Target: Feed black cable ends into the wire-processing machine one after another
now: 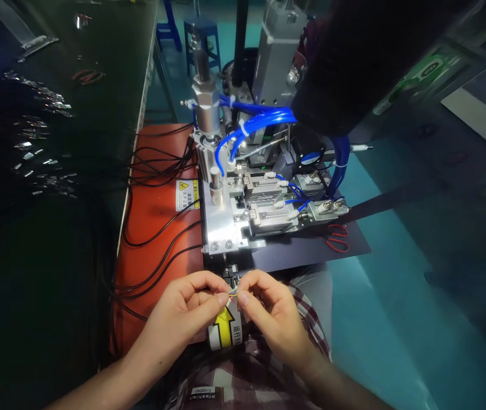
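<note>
Thin coloured wires (233, 293) run between the fingertips of both hands at the lower centre. My left hand (195, 304) pinches them from the left, thumb against forefinger. From the right, my right hand (264, 302) grips them in the same way, its fingertips close to the left ones. Just behind the fingertips is a small black fixture (231, 273) at the machine's front, partly hidden by the fingers. Below the hands shows a white label with a yellow arrow (224, 330).
A metal machine (221, 222) with blue air tubes (268, 117) stands ahead. Black cables (152, 239) cross the orange-red surface (152, 210) on the left. Red-handled scissors (338, 238) lie on the dark plate (294, 250) at right. Blue stools (202, 34) stand farther back.
</note>
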The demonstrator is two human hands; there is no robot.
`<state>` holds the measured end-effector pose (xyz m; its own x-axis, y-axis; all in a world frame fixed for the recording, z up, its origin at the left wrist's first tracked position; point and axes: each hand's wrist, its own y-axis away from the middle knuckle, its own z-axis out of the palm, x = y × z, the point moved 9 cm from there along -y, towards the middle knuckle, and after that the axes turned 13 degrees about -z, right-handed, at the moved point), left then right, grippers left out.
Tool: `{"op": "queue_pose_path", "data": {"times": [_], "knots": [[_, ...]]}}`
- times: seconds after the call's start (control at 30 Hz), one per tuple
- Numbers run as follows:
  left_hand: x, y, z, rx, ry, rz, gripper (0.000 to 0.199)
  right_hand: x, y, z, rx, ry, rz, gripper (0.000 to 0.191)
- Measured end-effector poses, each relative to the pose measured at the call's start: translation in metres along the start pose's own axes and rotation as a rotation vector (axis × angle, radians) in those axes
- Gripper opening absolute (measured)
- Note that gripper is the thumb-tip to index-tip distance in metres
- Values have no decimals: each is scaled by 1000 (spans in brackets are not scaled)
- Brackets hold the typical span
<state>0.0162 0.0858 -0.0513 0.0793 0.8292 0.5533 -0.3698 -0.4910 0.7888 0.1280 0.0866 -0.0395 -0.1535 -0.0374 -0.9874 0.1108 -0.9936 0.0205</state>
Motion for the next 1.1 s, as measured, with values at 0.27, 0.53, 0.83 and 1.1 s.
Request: {"op": "queue_pose_path", "data": {"times": [0.27, 0.53, 0.83, 1.1], "knots": [[2, 2, 2, -1, -10, 7, 28, -5, 0, -4, -29, 42, -38, 8], [1, 2, 1, -7, -43, 27, 27, 4, -8, -2, -90, -74, 65, 12], [3, -1, 1, 13, -123, 43, 26, 10, -7, -1, -122, -117, 167, 13], [0, 0, 4, 0, -286, 19, 19, 6, -13, 2, -248, -100, 192, 6]]}}
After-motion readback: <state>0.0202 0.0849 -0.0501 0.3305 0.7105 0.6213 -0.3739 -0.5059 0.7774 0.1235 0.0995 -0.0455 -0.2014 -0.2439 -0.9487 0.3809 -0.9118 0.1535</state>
